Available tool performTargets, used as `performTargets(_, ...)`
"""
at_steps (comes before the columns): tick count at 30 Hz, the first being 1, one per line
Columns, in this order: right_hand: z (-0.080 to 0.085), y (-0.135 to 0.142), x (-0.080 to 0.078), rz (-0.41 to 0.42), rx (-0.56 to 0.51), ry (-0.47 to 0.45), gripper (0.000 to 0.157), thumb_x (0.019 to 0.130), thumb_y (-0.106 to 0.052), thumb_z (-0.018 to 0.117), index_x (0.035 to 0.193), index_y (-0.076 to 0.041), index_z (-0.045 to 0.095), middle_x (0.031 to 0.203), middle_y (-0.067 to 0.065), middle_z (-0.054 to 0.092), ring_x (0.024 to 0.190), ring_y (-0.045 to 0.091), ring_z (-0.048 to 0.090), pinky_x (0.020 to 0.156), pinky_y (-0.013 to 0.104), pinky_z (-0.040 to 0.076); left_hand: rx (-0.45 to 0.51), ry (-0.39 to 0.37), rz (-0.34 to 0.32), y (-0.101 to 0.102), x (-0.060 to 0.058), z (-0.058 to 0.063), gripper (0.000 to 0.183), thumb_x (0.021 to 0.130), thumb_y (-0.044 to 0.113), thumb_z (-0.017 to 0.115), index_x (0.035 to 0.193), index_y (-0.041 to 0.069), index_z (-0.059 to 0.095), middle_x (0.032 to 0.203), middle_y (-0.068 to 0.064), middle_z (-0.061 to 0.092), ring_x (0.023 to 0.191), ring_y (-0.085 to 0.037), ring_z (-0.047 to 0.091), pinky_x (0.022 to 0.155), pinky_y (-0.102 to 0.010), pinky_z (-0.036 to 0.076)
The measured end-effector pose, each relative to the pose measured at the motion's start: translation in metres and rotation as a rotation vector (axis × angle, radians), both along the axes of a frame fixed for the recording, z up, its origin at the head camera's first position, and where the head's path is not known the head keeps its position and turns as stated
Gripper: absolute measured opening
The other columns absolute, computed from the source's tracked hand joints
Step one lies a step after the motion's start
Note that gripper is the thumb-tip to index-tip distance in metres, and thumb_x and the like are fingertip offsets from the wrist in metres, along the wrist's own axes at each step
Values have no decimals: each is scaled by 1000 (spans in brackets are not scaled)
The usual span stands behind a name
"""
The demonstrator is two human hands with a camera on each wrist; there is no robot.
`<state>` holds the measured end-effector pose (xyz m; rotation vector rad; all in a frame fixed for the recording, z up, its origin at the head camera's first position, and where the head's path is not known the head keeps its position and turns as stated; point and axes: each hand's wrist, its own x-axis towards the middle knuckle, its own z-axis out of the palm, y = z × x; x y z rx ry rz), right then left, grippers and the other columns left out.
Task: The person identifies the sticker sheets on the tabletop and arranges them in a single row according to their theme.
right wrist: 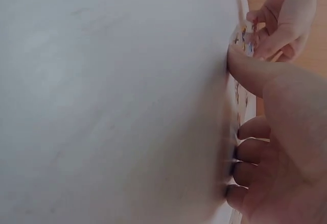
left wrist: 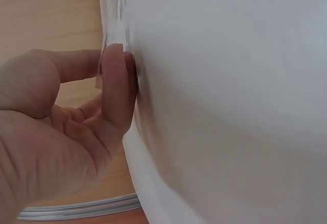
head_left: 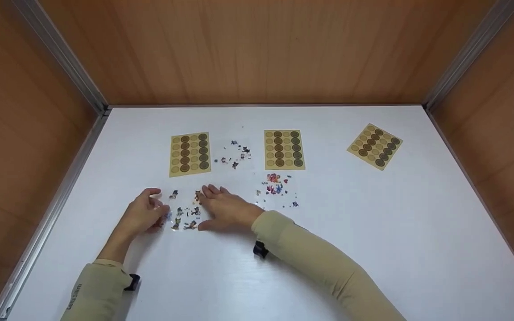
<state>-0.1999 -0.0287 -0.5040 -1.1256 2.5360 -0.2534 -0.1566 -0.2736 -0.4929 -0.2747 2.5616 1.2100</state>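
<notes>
A clear sheet with small coloured cartoon figures, like a sticker sheet, lies on the white table between my hands. At its left edge my left hand pinches the clear plastic between thumb and curled fingers; the held part shows in the left wrist view. Blue and red bits of print show beneath that hand. My right hand rests palm down on the sheet's right side, fingers stretched out and thumb spread. In the right wrist view, its fingertips touch the surface.
Behind the hands lie two tan sheets of round coin pictures, one left and one right, with a clear printed sheet between. Another coin sheet lies tilted far right. A colourful clear sheet is beside my right wrist. Wooden walls enclose the table.
</notes>
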Motion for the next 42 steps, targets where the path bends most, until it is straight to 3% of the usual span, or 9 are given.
performTargets(5, 1, 2, -3, 6, 6, -50, 98, 94, -64, 57, 163, -10, 13, 168, 12, 5, 155, 24, 3, 125, 37, 4, -178, 91, -103, 6, 3, 5, 70, 95, 23, 68, 149, -8, 35, 130, -32, 54, 109, -39, 56, 88, -50, 52)
performTargets(11, 5, -2, -2, -1, 46, -64, 103, 93, -74, 47, 164, -13, 4, 169, 7, 0, 155, 22, -2, 125, 36, 1, -178, 73, -122, 1, 8, 10, 73, 94, 24, 71, 150, -7, 35, 139, -35, 49, 116, -45, 55, 95, -56, 50)
performTargets(16, 7, -10, 2, -53, 47, -43, 98, 95, -69, 49, 164, -11, 9, 169, 7, 4, 155, 23, 2, 125, 38, 4, -203, 87, -165, -5, 8, 13, 79, 90, 29, 76, 148, -8, 37, 140, -36, 47, 119, -47, 54, 96, -59, 49)
performTargets(21, 8, -19, 4, -109, 31, -21, 95, 95, -66, 55, 163, -11, 17, 169, 9, 11, 155, 26, 9, 125, 42, 9, -226, 123, -305, -14, 3, 12, 104, 76, 42, 89, 152, -3, 36, 153, -34, 33, 141, -53, 30, 113, -70, 28)
performTargets(23, 8, -20, 5, -119, 32, -7, 95, 95, -66, 55, 163, -10, 18, 168, 10, 13, 154, 27, 11, 125, 44, 11, -244, 118, -374, -17, 1, 10, 113, 69, 47, 92, 155, 1, 34, 160, -32, 23, 147, -53, 17, 114, -73, 17)
performTargets(25, 8, -21, 6, -123, 36, 4, 96, 95, -66, 55, 163, -10, 19, 168, 11, 14, 154, 28, 12, 125, 44, 11, -267, 102, -423, -20, -2, 8, 117, 65, 50, 93, 157, 7, 34, 164, -28, 16, 150, -50, 9, 114, -75, 13)
performTargets(31, 6, -23, 8, -126, 36, -15, 96, 95, -68, 52, 163, -12, 17, 169, 9, 12, 154, 27, 11, 125, 42, 10, -280, 115, -495, -26, -7, 0, 120, 62, 54, 94, 157, 9, 35, 166, -25, 15, 152, -47, 7, 116, -71, 12)
performTargets(42, 5, -20, 5, -142, 20, -33, 86, 100, -59, 49, 164, -14, 15, 169, 6, 10, 155, 25, 9, 125, 40, 7, -178, 114, -509, -38, -10, -2, 113, 70, 42, 93, 156, 1, 33, 166, -26, 12, 152, -45, 7, 122, -63, 9)
